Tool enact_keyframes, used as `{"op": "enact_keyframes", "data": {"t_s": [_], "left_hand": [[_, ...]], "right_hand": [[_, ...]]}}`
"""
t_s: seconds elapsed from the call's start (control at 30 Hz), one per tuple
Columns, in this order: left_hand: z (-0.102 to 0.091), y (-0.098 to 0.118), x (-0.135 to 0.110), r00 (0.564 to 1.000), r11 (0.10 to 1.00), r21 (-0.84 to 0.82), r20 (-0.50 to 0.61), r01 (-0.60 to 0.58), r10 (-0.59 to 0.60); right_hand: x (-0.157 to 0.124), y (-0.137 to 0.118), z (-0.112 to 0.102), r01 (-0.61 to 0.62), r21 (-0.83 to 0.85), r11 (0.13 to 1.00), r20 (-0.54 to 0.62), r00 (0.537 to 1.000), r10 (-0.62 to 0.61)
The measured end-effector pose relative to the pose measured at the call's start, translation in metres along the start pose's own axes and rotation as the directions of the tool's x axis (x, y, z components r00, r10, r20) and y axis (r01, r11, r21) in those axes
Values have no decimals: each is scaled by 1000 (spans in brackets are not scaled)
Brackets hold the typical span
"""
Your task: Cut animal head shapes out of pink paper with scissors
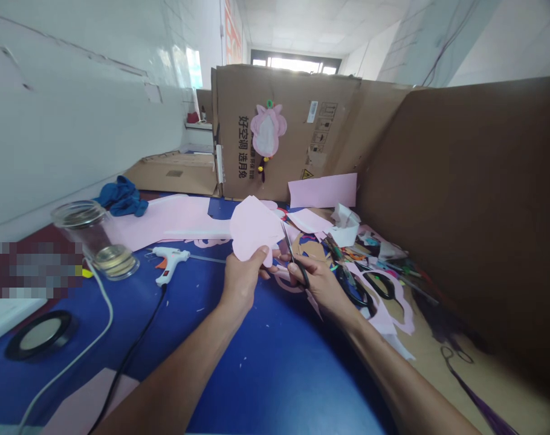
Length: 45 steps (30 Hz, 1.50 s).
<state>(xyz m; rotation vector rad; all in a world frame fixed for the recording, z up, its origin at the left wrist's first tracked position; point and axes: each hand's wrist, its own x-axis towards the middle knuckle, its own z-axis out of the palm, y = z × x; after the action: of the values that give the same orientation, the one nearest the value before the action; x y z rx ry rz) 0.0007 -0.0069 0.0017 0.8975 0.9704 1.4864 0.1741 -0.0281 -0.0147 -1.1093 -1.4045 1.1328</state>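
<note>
My left hand (245, 275) is closed on a pink paper cutout (253, 226), thumb on its front face. The cutout has rounded, petal-like edges and is held up above the blue table. A pair of scissors (301, 272) with dark handles sits in my right hand (318, 278), its fingers wrapped round the loops. The blades point up and away, close to the cutout's right edge; whether they touch the paper I cannot tell. Below the hands hangs a strip of pink paper, partly hidden by my right hand.
A white glue gun (170, 263) lies left of my hands, near a glass jar (96, 238) and a roll of black tape (42, 335). Paper scraps and tools crowd the right side. Cardboard walls (338, 121) close off the back and right; a pink flower-shaped ornament (268, 133) hangs there.
</note>
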Motion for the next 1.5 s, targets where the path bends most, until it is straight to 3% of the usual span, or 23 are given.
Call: {"op": "enact_keyframes", "data": {"t_s": [0.23,0.53,0.87,1.2,1.5], "left_hand": [[-10,5,10,997,999,43,66,24,-27],[-10,10,13,994,997,54,94,50,-55],[-3,0,5,994,1000,22,108,23,-25],[-3,3,4,996,1000,28,84,12,-14],[-11,10,11,990,997,68,129,49,-57]], "right_hand": [[2,-4,-6,25,-58,998,75,997,-20],[1,-2,-2,2,8,1000,41,999,-3],[0,0,-1,18,84,996,-8,1000,-17],[0,-1,-1,32,52,998,-7,999,-32],[-1,-5,-4,3,-1,1000,11,1000,-3]]}}
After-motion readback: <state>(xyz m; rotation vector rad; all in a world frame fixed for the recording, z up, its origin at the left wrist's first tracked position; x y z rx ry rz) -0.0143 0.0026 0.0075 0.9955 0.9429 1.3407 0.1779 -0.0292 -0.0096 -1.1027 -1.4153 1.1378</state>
